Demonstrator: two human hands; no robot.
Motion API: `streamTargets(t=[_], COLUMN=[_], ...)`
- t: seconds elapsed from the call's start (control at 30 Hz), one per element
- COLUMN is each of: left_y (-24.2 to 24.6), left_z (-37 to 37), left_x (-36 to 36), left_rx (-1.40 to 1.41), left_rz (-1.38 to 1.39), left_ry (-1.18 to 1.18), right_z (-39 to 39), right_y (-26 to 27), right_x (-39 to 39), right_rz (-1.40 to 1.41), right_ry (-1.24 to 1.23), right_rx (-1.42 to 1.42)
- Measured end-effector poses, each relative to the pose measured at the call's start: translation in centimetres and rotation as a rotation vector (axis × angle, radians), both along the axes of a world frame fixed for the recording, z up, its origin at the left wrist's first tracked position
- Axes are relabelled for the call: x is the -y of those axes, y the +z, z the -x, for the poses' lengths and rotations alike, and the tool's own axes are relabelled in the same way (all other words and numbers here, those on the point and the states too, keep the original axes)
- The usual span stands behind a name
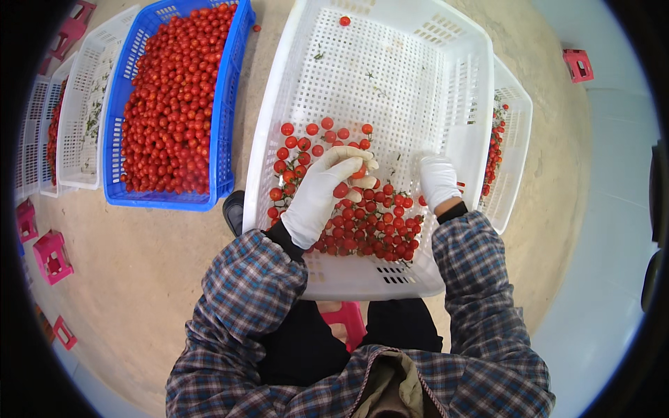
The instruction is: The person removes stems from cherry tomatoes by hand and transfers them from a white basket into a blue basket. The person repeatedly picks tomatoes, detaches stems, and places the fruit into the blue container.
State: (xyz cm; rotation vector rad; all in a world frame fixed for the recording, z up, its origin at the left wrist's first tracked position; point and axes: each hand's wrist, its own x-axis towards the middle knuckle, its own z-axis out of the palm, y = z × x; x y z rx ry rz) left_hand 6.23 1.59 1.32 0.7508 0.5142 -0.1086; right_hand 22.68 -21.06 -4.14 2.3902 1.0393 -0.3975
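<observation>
A white perforated plastic crate (pixel 366 83) lies before me, with cherry tomatoes (pixel 366 224) gathered in its near part, several on green stems. My left hand (pixel 329 188), in a white glove, is curled over them with a few cherry tomatoes (pixel 359 171) held at its fingers and palm. Near the crate's right side is my right hand (pixel 438 180), also gloved in white; its fingers are mostly hidden and blurred, so what it holds cannot be seen. One loose tomato (pixel 345 21) lies at the crate's far end, with bits of green stem on the mesh floor.
To the left stands a blue crate (pixel 222 115) full of cherry tomatoes, with more white crates (pixel 78 157) beyond it. Another white crate (pixel 515 172) with tomatoes is partly behind the right rim. Pink plastic stools (pixel 54 257) stand on the floor; my shoe (pixel 235 211) is beside the crate.
</observation>
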Motion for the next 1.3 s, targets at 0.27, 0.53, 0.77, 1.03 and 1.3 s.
streamTargets(t=[0.27,0.53,0.77,1.03,1.3], left_y=[-0.1,-0.7,-1.4,-1.1,-0.9], left_z=[0.5,0.7,0.4,0.6,0.1], left_x=[-0.6,-0.3,-0.4,-0.4,0.1], left_rx=[-0.018,-0.069,-0.027,-0.05,-0.102], left_rz=[0.104,0.149,0.111,0.126,-0.064], left_ry=[0.203,0.261,0.154,0.205,0.013], right_z=[-0.9,1.3,0.2,1.3,4.2], right_y=[16.9,4.6,-3.3,-2.3,5.5], right_x=[3.2,-6.0,-9.2,-7.6,-7.1], right_rz=[-0.677,-0.84,-0.666,-1.161,-1.366], right_ry=[-0.073,-0.638,-0.825,-1.054,-0.964], right_rx=[0.687,-0.306,-0.563,-0.982,-0.986])
